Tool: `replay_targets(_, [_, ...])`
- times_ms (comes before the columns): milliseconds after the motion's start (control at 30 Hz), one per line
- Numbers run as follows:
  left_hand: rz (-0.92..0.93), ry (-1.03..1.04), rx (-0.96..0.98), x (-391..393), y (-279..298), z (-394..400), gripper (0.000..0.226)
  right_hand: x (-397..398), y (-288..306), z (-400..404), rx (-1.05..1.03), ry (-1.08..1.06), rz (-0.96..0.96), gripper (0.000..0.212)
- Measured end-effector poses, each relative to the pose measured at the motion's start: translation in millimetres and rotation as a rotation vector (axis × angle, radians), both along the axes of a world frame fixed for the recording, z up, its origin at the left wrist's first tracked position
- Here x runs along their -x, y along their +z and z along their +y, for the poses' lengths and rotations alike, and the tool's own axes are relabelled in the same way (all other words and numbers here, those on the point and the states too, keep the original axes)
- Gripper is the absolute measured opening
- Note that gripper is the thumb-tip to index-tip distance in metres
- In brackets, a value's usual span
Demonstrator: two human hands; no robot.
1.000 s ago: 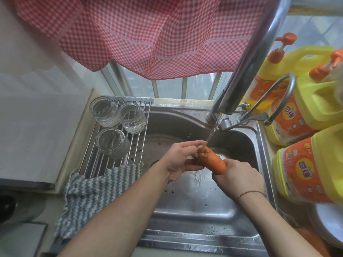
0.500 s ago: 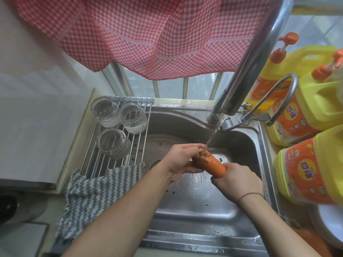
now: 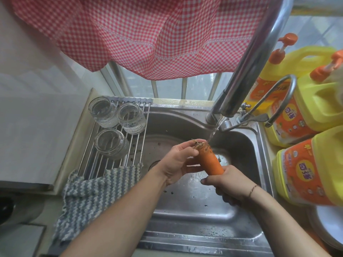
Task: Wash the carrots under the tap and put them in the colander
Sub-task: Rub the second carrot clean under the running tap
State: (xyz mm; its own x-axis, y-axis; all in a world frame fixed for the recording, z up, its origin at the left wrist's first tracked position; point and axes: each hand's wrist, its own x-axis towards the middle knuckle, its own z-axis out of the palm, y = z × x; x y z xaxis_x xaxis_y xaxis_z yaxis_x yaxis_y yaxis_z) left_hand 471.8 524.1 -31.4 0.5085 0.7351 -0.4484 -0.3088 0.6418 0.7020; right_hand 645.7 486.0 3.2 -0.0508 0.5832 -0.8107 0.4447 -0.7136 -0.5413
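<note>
Forearms reach over the sink (image 3: 185, 216). Right hand (image 3: 230, 184) grips the carrot (image 3: 209, 160) by its lower end; left hand (image 3: 176, 160) pinches the crown, now lifted toward the stream (image 3: 214, 130) (earlier lower). Rinsing continues; no colander in view.

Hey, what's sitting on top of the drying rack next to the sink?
Three clear glass jars stand on the drying rack. A striped cloth drapes over its near end, hiding the bars beneath.
</note>
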Motion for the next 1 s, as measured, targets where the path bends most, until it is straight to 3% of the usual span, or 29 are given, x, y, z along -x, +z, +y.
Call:
replay_targets(67, [-0.012,0.069,0.001,-5.7,-2.2,-3.4,0.040,0.0,2.0,-0.3,0.038,-0.003,0.036,0.035])
replay_targets(167, [0.074,0.220,-0.010,-18.1,1.6,-7.0,0.012,3.4,3.5,0.5,0.015,0.026,-0.034,0.033])
replay_targets(233, [0.149,0.329,0.010,-28.3,3.8,-7.6,0.005,8.7,3.0,-1.2,-0.086,0.093,-0.197,0.028])
replay_targets(333, [0.268,0.472,0.034,-42.0,2.4,-6.6,0.014,15.0,-0.1,-4.9,-0.235,0.278,-0.513,0.019])
replay_targets(467, [0.321,0.280,-0.122,-38.0,0.0,-13.1,0.012,8.6,-3.3,-1.5,-0.191,0.269,-0.459,0.020])
replay_targets(600, [0.045,0.066,-0.080,-16.4,-5.6,-18.6,0.025,4.5,-5.3,-2.6,-0.053,0.114,-0.249,0.027])
replay_targets(667, [0.010,0.087,-0.077,-13.9,-9.6,-17.4,0.031,9.2,-9.9,-6.2,-0.107,0.130,-0.318,0.022])
replay_targets(800, [0.213,0.339,-0.104,-31.2,-11.8,-12.9,0.022,24.0,-3.4,-5.8,-0.268,0.223,-0.617,0.015])
replay_targets(900, [0.325,0.529,-0.102,-44.2,-6.9,-7.6,0.011,31.6,3.2,-2.4,-0.364,0.260,-0.727,0.015])
replay_targets(1000, [0.380,0.677,-0.001,-48.9,-1.4,-1.9,0.020,39.2,6.2,-3.5,-0.457,0.332,-0.805,0.016])
